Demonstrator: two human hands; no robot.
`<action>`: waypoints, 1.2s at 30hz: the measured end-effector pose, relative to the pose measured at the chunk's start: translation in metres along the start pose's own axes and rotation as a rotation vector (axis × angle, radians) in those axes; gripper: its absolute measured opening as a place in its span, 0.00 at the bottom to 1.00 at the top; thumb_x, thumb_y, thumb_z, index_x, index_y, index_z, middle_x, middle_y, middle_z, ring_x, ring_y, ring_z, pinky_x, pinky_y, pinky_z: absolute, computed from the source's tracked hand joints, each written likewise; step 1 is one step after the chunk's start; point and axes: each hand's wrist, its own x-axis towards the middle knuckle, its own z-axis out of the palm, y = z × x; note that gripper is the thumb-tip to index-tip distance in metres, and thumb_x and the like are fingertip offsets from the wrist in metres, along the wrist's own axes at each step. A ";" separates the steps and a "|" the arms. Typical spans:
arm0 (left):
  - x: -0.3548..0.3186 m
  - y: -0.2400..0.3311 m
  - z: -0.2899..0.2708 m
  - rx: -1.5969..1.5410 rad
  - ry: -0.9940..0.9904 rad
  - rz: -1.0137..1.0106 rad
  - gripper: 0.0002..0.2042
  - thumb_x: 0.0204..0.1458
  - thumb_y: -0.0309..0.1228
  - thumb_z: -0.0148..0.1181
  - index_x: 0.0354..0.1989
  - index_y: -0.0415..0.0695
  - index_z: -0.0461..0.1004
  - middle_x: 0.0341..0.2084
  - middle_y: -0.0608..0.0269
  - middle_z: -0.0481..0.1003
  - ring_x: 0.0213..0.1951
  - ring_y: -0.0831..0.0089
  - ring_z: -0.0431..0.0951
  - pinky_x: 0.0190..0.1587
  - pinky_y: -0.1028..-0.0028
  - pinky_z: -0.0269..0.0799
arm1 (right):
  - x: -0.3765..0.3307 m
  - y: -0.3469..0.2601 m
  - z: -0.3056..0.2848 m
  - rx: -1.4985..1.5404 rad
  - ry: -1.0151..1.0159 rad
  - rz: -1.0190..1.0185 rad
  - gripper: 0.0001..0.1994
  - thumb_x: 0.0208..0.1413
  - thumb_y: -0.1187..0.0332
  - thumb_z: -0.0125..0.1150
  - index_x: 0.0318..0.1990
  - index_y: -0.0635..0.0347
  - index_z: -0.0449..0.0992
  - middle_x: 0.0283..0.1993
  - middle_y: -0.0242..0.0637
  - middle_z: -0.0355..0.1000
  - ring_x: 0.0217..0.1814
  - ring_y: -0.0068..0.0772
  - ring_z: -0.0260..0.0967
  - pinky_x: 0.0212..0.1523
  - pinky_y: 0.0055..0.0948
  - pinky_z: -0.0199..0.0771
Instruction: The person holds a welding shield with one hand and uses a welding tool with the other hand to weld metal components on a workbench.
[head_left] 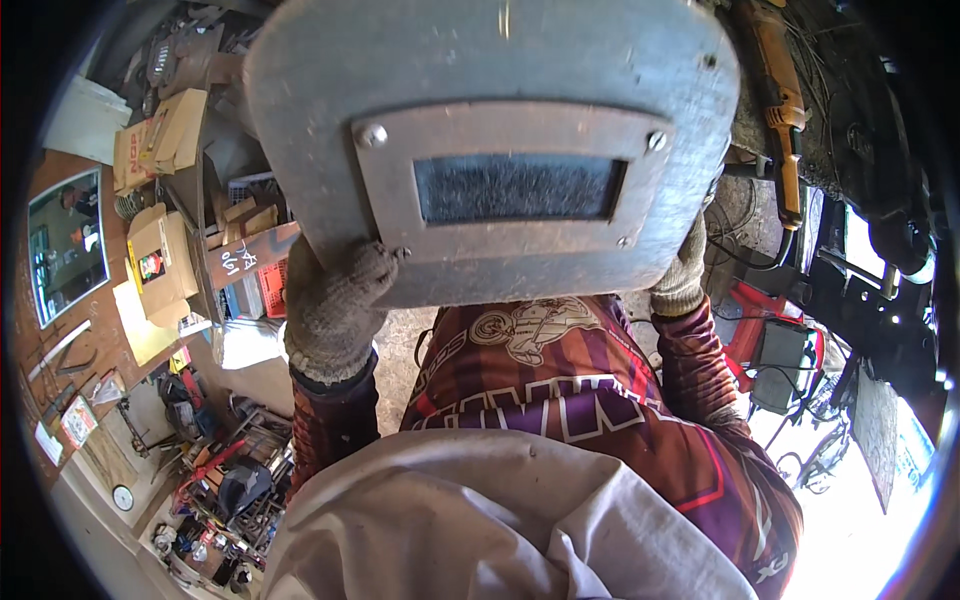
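A grey welding shield [490, 70] fills the upper middle of the head view, its broad face toward me. Screws fasten a frame around its dark, scratched viewing window [518, 188]. My left hand [335, 305], in a dirty knit glove, grips the lower left edge, with fingers lying on the front face. On the opposite side my right hand [685, 270], gloved too, is closed on the lower right edge; most of its fingers are hidden behind the shield. Below the shield are my patterned maroon shirt [560, 380] and a pale cloth [520, 510].
At the right, an orange power tool [780, 90] with a cable lies on a dark cluttered surface, above a red and grey machine [775, 350]. Cardboard boxes [165, 265], a red crate [273, 288] and a brown board [60, 365] with tools are at the left. Jumbled metal parts [235, 490] lie lower left.
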 end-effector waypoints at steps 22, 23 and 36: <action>0.018 0.080 -0.054 -0.374 -0.130 0.391 0.25 0.51 0.33 0.59 0.58 0.38 0.64 0.52 0.46 0.69 0.50 0.56 0.74 0.50 0.56 0.73 | 0.003 -0.030 0.017 -0.224 -0.033 -0.052 0.31 0.54 0.54 0.63 0.56 0.69 0.59 0.31 0.36 0.69 0.29 0.26 0.69 0.31 0.24 0.70; 0.017 0.075 -0.051 -0.374 -0.128 0.393 0.25 0.51 0.33 0.59 0.58 0.38 0.64 0.52 0.46 0.69 0.50 0.56 0.74 0.50 0.56 0.73 | 0.004 -0.030 0.016 -0.224 -0.036 -0.052 0.31 0.54 0.54 0.63 0.56 0.69 0.59 0.31 0.36 0.69 0.29 0.26 0.69 0.31 0.24 0.70; 0.013 0.023 -0.015 -0.184 -0.088 0.144 0.21 0.53 0.33 0.55 0.56 0.40 0.65 0.50 0.47 0.71 0.47 0.53 0.76 0.49 0.55 0.73 | 0.002 -0.017 0.014 -0.265 0.032 -0.150 0.33 0.55 0.62 0.62 0.62 0.70 0.54 0.49 0.37 0.68 0.48 0.27 0.67 0.50 0.28 0.68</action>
